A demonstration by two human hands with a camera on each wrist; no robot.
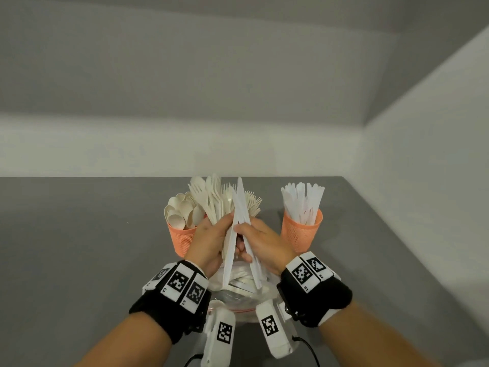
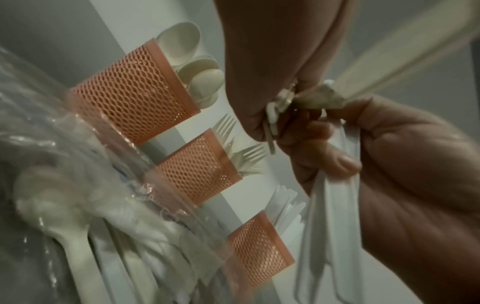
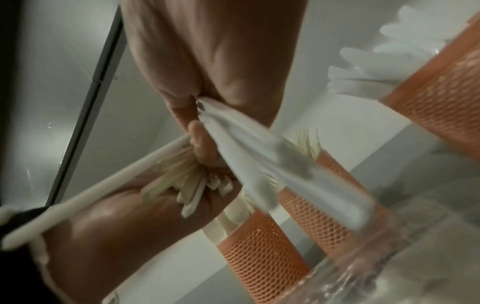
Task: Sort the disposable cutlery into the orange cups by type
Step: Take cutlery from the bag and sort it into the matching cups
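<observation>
Both hands are raised together over the bag. My left hand (image 1: 223,230) grips a fanned bunch of cream forks (image 1: 211,197) by the handles (image 3: 182,185). My right hand (image 1: 242,241) pinches a few white knives (image 1: 240,205), blades up, crossing the fork bunch; their handles (image 2: 330,226) hang below the fingers. Three orange mesh cups stand behind in a row. The left cup (image 1: 182,237) holds spoons. The right cup (image 1: 301,230) holds knives. The middle cup (image 2: 194,166), with forks, is hidden behind my hands in the head view.
A clear plastic bag (image 1: 238,290) with more loose cutlery lies on the grey table (image 1: 79,247) right under my wrists. White walls close the table at the back and on the right (image 1: 423,181).
</observation>
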